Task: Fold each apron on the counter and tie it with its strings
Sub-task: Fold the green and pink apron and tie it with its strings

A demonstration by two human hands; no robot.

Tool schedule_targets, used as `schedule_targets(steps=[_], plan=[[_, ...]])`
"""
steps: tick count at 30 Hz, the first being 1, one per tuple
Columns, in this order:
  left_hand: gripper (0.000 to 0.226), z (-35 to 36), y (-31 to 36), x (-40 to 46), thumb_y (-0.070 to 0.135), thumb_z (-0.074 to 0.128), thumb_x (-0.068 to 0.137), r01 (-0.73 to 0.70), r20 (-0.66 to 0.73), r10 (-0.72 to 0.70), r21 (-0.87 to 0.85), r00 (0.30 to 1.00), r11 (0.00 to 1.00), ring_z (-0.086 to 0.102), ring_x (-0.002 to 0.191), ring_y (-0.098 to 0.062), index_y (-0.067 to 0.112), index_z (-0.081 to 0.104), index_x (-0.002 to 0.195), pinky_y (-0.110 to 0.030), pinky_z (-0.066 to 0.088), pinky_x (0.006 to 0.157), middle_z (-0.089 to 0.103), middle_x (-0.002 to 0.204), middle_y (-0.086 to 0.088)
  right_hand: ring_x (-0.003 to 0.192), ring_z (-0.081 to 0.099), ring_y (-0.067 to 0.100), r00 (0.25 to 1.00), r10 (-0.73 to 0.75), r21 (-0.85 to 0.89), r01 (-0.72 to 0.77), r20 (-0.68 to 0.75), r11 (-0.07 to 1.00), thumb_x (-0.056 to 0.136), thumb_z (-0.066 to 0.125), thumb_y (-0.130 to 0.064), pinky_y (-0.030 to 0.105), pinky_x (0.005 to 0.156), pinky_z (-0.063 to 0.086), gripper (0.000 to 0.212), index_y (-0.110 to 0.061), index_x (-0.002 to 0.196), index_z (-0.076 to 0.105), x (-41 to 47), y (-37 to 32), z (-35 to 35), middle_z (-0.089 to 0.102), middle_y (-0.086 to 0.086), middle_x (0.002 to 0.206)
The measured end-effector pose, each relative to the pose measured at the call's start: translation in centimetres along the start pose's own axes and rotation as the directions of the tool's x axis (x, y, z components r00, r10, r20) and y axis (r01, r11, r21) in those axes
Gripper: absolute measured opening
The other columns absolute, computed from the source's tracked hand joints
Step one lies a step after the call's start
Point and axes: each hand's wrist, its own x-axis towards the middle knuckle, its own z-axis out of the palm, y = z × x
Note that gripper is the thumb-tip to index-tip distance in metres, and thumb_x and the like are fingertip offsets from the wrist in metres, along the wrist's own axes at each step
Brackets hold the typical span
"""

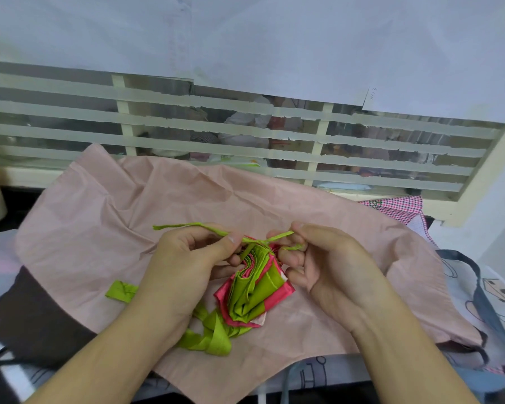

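In the head view, just below the centre of the frame, a folded green-and-pink apron [252, 290] lies bunched on a spread pale pink apron [164, 205] that covers most of the counter. The left hand [187, 258] pinches one green string [193, 226] between thumb and forefinger, its loose end trailing toward the left of the frame. The right hand [318, 258] pinches the other string end [280, 236], fingers curled. The two strands cross at the top of the bundle, so the tying step looks under way. Next the ends probably need pulling apart firmly to cinch the knot without letting the folds spring open. A checked apron [397, 207] shows at right.
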Motion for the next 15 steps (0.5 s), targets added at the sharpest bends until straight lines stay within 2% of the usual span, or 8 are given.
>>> schedule_targets(steps=[1, 3, 5, 7, 10, 12, 15], plan=[[0.011, 0.1, 0.1, 0.0, 0.006, 0.076, 0.087, 0.032, -0.013, -0.033, -0.038, 0.999, 0.999, 0.068, 0.057, -0.015, -0.005, 0.076, 0.086, -0.018, 0.055, 0.050, 0.069, 0.069, -0.016, 0.052, 0.046, 0.010, 0.999, 0.013, 0.029, -0.013, -0.029, 1.000, 0.097, 0.053, -0.015, 0.019, 0.038, 0.032, 0.044, -0.009, 0.058, 0.074, 0.1, 0.1, 0.0, 0.050, 0.006, 0.077], [0.010, 0.1, 0.2, 0.2, 0.005, 0.074, 0.086, 0.086, -0.028, -0.090, -0.115, 0.996, 0.990, 0.067, 0.053, -0.015, -0.005, 0.075, 0.083, -0.018, 0.055, 0.048, 0.067, 0.067, -0.016, 0.047, 0.043, 0.009, 0.995, 0.020, 0.092, -0.011, -0.098, 0.996, 0.101, 0.048, -0.014, 0.019, 0.037, 0.030, 0.054, -0.009, 0.052, 0.070, 0.4, 0.2, 0.1, 0.046, 0.004, 0.073], [0.011, 0.0, 0.4, 0.3, 0.002, 0.071, 0.088, 0.113, -0.042, -0.121, -0.173, 0.992, 0.979, 0.066, 0.052, -0.014, -0.005, 0.074, 0.080, -0.019, 0.056, 0.047, 0.067, 0.066, -0.015, 0.045, 0.038, 0.009, 0.987, 0.011, 0.182, 0.019, -0.162, 0.983, 0.101, 0.046, -0.011, 0.019, 0.036, 0.029, 0.048, -0.010, 0.057, 0.064, 0.6, 0.3, 0.3, 0.042, 0.002, 0.067], [0.014, -0.3, 0.5, 0.7, 0.000, 0.070, 0.089, 0.105, -0.075, -0.125, -0.226, 0.989, 0.968, 0.065, 0.054, -0.014, -0.003, 0.074, 0.077, -0.021, 0.058, 0.050, 0.066, 0.067, -0.014, 0.044, 0.032, 0.009, 0.975, 0.008, 0.297, 0.059, -0.220, 0.953, 0.102, 0.043, -0.007, 0.020, 0.036, 0.030, 0.036, -0.012, 0.067, 0.049, 0.8, 0.3, 0.3, 0.037, 0.000, 0.063], [0.006, -0.6, 0.5, 1.1, 0.001, 0.071, 0.085, 0.100, -0.101, -0.133, -0.280, 0.986, 0.955, 0.065, 0.060, -0.015, -0.004, 0.072, 0.084, -0.025, 0.063, 0.057, 0.066, 0.068, -0.012, 0.046, 0.030, 0.010, 0.959, -0.014, 0.360, 0.119, -0.282, 0.925, 0.103, 0.041, -0.006, 0.020, 0.038, 0.033, 0.032, -0.016, 0.073, 0.042, 1.0, 0.4, 0.1, 0.036, -0.001, 0.062], [0.012, -0.8, 0.6, 1.0, 0.008, 0.074, 0.078, 0.093, -0.078, -0.118, -0.272, 0.990, 0.958, 0.066, 0.062, -0.014, -0.002, 0.072, 0.084, -0.028, 0.063, 0.060, 0.067, 0.070, -0.011, 0.049, 0.034, 0.012, 0.959, -0.025, 0.342, 0.125, -0.283, 0.931, 0.104, 0.042, -0.008, 0.022, 0.041, 0.040, 0.032, -0.016, 0.073, 0.041, 1.1, 0.5, -0.2, 0.038, 0.000, 0.064], [0.012, -1.0, 0.8, 0.7, 0.017, 0.075, 0.079, 0.051, -0.024, -0.058, -0.237, 0.998, 0.970, 0.071, 0.069, -0.015, 0.006, 0.077, 0.080, -0.031, 0.063, 0.063, 0.073, 0.079, -0.011, 0.056, 0.055, 0.016, 0.973, -0.033, 0.339, 0.112, -0.230, 0.934, 0.104, 0.046, -0.014, 0.025, 0.051, 0.054, 0.036, -0.016, 0.068, 0.046, 1.0, 0.5, -0.5, 0.051, 0.004, 0.068]])
